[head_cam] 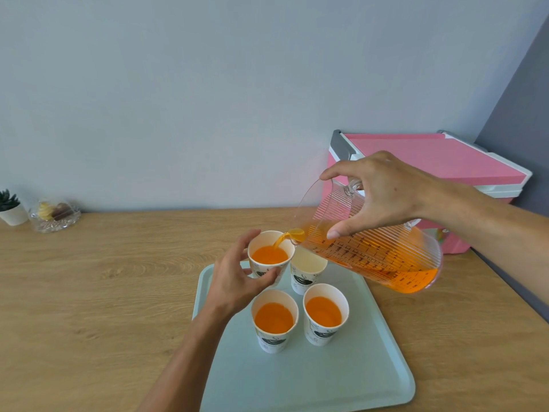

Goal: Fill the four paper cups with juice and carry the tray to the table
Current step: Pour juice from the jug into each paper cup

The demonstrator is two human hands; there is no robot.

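A pale green tray [312, 379] lies on the wooden counter with white paper cups on it. My right hand [383, 191] grips a clear measuring jug [377, 257] of orange juice, tilted left, and a stream runs from its spout into the far left cup [269, 254]. My left hand [237, 278] holds that cup by its side. The two near cups, the left one [274, 319] and the right one [324, 312], hold juice. The far right cup [307, 267] looks empty and is partly hidden by the jug.
A pink cooler box [439, 162] stands at the back right against the wall. At the far left sit a small potted plant [10, 208] and a glass dish [55, 217] with sweets. A dark wall edge runs down the right side.
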